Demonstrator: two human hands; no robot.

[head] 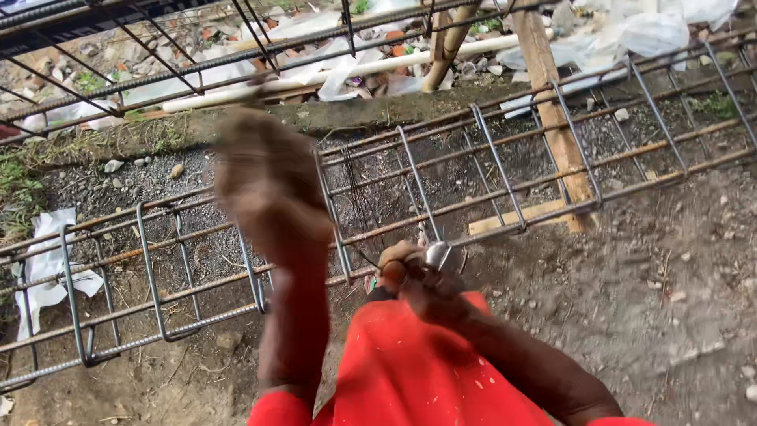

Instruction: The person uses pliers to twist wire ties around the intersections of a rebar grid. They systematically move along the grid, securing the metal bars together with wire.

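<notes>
Fig.: Clearances around the rebar cage (441, 205), head view.
Cage runs diag. across frame; stirrups (493, 162) split it into narrow bays, open betw. bars, w/ gravel behind. Left hand (268, 185) (blurred) covers bays nr centre-left; right hand (410, 272), closed on a metal tool (438, 254), sits at lower bar. Wooden post (556, 118) blocks bays at right. Bare dirt (670, 292) below cage lies open.

Right hand (410, 272) closed on a shiny metal tool (438, 254) at the lower bar of a long rebar cage (505, 170) lying over dirt, thin tie wire (356, 197) beside it, left hand (268, 177) raised and motion-blurred.
</notes>
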